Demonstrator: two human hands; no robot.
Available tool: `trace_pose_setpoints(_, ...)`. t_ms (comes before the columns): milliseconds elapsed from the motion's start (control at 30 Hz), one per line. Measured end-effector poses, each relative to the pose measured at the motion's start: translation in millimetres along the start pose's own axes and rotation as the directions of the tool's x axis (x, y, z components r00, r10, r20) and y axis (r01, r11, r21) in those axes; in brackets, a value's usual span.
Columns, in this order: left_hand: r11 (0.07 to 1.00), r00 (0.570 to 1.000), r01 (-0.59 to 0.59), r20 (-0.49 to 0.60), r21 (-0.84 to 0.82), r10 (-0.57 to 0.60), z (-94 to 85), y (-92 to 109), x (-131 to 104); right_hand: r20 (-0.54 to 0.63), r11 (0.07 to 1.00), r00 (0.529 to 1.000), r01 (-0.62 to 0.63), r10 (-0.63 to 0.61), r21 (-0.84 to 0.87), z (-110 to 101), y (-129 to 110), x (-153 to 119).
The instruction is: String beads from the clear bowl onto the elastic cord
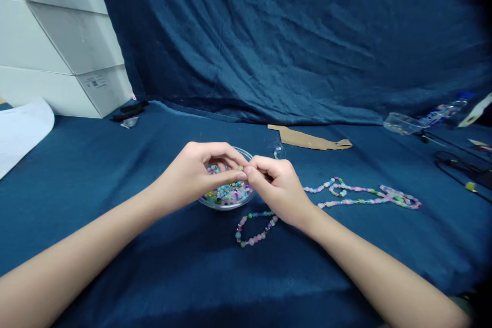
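Observation:
A clear bowl [226, 207] of small colourful beads [230, 193] sits on the blue cloth, partly hidden by my hands. Over its left side, my left hand [203, 169] pinches thumb and fingers together near a yellowish bead [240, 168]. My right hand [279, 184] is closed in a pinch, its fingertips meeting the left ones at the bowl's right rim; what it holds is too small to make out. A beaded strand [257, 240] curves below the right hand, and more strung beads [357, 202] stretch away to its right.
Torn brown cardboard [307, 140] lies behind the hands. White boxes [57, 36] stand back left, above a white sheet [26, 128]. At the right are a clear container [403, 124], a bottle [446, 111] and black cables [457, 164]. Blue cloth [269, 36] hangs behind.

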State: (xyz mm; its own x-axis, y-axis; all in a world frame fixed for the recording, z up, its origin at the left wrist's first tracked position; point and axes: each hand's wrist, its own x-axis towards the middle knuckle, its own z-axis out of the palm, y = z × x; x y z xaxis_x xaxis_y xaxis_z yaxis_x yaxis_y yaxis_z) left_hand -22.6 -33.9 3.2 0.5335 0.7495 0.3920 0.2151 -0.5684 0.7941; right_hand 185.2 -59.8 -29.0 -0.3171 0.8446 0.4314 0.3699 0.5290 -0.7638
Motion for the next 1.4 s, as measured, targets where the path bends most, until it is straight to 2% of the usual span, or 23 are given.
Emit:
trace_pose_setpoints(167,0.995,0.996,0.089,-0.024,-0.033,-0.09,-1.8,2.1,-1.2,-0.019,1.0,1.0,0.005,-0.005,0.012,-0.3,-0.7,-0.2)
trace_pose_setpoints(333,0.972,0.982,0.173,-0.054,-0.156,-0.183,-0.6,4.5,-0.9,-0.058,0.999,0.998,0.034,-0.034,0.004,-0.9,-1.2,-0.8)
trace_pose_setpoints(467,0.963,0.977,0.18,-0.076,-0.201,-0.199,-0.3,6.1,-0.3,-0.082,0.998,0.995,0.06,-0.061,-0.015,-2.4,-1.8,-1.5)
trace_pose_setpoints(700,0.917,0.971,0.23,0.009,-0.325,-0.241,-3.2,-0.9,-0.2,-0.075,0.98,0.984,0.148,-0.159,-0.137,-3.1,-2.0,-2.9)
trace_pose_setpoints(900,0.925,0.969,0.225,-0.029,-0.307,-0.246,-3.3,-0.6,0.5,-0.075,0.963,0.979,0.173,-0.192,-0.206,-1.1,-1.5,-4.2)
trace_pose_setpoints(1067,0.934,0.973,0.21,-0.035,-0.288,-0.229,-1.8,3.0,1.4,-0.078,0.97,0.98,0.167,-0.183,-0.178,-1.4,-1.7,-4.0)
trace_pose_setpoints(1400,0.94,0.974,0.225,0.031,-0.256,-0.225,-3.4,3.7,3.0,-0.072,0.966,0.981,0.164,-0.181,-0.198,-1.6,-2.2,-3.7)
